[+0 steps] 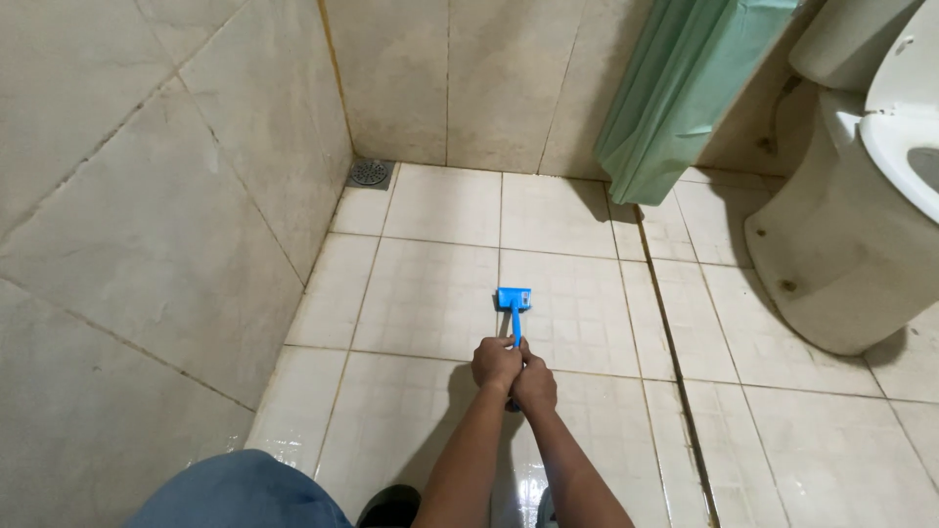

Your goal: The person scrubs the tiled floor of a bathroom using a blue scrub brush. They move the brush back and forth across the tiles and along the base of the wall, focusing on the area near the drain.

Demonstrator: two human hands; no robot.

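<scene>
Both hands, left hand (496, 364) and right hand (535, 382), each grip closed around the blue scrub brush (514, 311) handle, press its head flat against the wet floor tiles (430, 293), mid-floor, between drain (369, 172) and toilet (851, 235).

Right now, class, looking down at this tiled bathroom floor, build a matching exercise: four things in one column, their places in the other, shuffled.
Things:
1. blue plastic long-handled brush
2. round metal floor drain
3. green plastic curtain
4. white ceramic toilet

Places:
A. far left corner
B. right edge
C. gripped by left hand and right hand
D. hanging at back wall

Pairs: 1-C, 2-A, 3-D, 4-B
</scene>
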